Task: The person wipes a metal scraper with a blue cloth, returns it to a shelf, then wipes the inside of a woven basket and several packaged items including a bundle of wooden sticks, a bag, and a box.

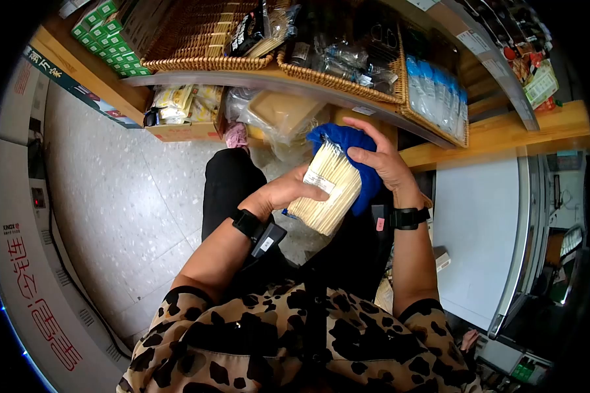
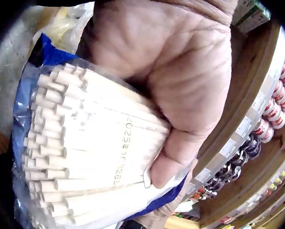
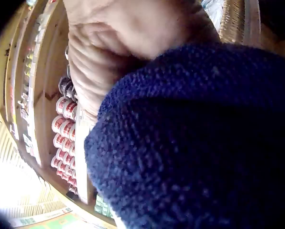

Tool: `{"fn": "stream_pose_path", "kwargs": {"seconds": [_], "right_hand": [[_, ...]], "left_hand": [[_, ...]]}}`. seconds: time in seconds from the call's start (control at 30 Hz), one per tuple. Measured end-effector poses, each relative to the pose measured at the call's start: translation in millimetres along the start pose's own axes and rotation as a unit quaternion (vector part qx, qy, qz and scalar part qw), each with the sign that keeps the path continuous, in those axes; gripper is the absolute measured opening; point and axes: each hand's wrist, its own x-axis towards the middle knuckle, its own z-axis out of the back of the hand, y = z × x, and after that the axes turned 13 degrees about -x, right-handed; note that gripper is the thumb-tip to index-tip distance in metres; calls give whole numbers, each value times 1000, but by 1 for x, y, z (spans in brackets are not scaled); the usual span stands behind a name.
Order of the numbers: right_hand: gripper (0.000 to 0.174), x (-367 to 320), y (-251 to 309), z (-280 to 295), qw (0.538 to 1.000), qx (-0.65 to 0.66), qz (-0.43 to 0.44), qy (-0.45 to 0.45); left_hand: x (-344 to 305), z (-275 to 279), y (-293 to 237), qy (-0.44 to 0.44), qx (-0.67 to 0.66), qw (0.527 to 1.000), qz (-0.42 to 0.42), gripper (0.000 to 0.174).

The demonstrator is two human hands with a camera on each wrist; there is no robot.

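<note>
A clear plastic pack of pale wooden sticks point(image 1: 329, 190) with a printed label is tilted above the person's lap. The left hand point(image 1: 286, 194) grips its left side, thumb across the front; in the left wrist view the thumb of the left hand point(image 2: 166, 81) presses the pack point(image 2: 95, 152) near printed digits. A blue cloth point(image 1: 367, 177) lies behind and right of the pack. The right hand point(image 1: 388, 164) holds the cloth, thumb toward the pack's top edge. In the right wrist view the cloth point(image 3: 180, 138) covers the fingers of the right hand point(image 3: 128, 33).
Wicker baskets point(image 1: 210, 62) with packaged goods stand on the wooden shelf ahead. Below are a carton point(image 1: 185, 131) of yellow packets and a plastic-wrapped tan tray point(image 1: 285, 111). A white freezer point(image 1: 29, 262) is at left, a white surface point(image 1: 475, 242) at right.
</note>
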Motion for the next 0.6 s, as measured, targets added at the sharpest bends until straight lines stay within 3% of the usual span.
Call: {"fn": "stream_pose_path", "kwargs": {"seconds": [0.07, 0.3, 0.33, 0.43, 0.5, 0.57, 0.6], "right_hand": [[50, -2, -2, -3, 1000, 11, 0, -11], [40, -4, -40, 11, 956, 160, -32, -245], [37, -5, -49, 15, 947, 214, 0, -239], [37, -19, -59, 20, 907, 380, -101, -153], [41, -21, -54, -3, 879, 421, -99, -201], [44, -17, -44, -24, 934, 275, 12, -226], [46, -16, -40, -35, 953, 201, 25, -224]], "left_hand": [[0, 2, 3, 9, 14, 1000, -5, 51], [3, -2, 0, -2, -34, 999, -15, 53], [2, -2, -1, -11, -60, 998, -24, 53], [4, 2, -3, -45, -87, 993, -63, 49], [10, 1, -3, -76, -99, 988, -95, 43], [12, 0, -2, -104, -110, 981, -119, 41], [12, 0, -1, -115, -115, 978, -128, 40]]}}
